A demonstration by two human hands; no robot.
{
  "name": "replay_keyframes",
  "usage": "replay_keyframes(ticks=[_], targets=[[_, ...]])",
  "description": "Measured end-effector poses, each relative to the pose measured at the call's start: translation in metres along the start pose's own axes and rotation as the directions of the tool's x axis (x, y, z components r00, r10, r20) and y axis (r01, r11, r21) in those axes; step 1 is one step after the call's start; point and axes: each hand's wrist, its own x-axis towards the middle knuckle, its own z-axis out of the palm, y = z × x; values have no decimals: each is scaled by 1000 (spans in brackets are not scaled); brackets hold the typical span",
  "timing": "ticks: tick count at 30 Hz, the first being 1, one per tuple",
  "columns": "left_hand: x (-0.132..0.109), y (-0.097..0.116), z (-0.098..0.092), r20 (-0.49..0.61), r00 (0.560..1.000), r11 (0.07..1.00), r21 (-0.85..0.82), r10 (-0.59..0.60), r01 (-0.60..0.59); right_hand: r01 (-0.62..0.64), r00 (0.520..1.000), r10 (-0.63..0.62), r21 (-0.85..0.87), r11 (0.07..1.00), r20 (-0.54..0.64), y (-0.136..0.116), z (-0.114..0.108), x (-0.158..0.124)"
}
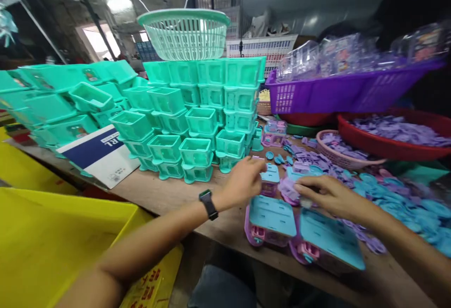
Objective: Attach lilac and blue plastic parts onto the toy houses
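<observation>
My left hand [244,181], with a black watch [208,204] on its wrist, closes its fingers on a small pink toy piece with a blue top [269,179] on the wooden table [169,194]. My right hand [326,195] lies just right of it, fingers curled over a small purple part [289,189] in a pile. In front of both hands sit two pink toy units with blue lids [272,219] [329,240].
A stack of teal plastic boxes [197,120] stands behind the left hand, a teal basket [183,33] on top. A purple basket [338,89], red bowl [394,134] and pink basket [341,150] hold parts at right. Yellow bins [52,242] sit at left.
</observation>
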Motion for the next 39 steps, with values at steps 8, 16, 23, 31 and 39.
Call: replay_keyframes(ticks=[8,16,23,31,39], targets=[[-55,3,40,42,854,549,-749,-518,370,114,982,-107,-40,993,155,-22,33,18],[-62,26,60,110,779,377,-828,-617,416,228,967,-212,-113,967,141,-28,43,21],[-64,28,63,187,786,359,-811,-589,462,182,977,-165,-127,975,133,-33,42,8],[-76,31,74,101,768,391,-814,-632,429,185,981,-185,-6,983,-53,-30,69,-13],[-77,22,54,190,705,257,-841,-684,475,-98,893,115,61,993,-435,47,-9,-6]])
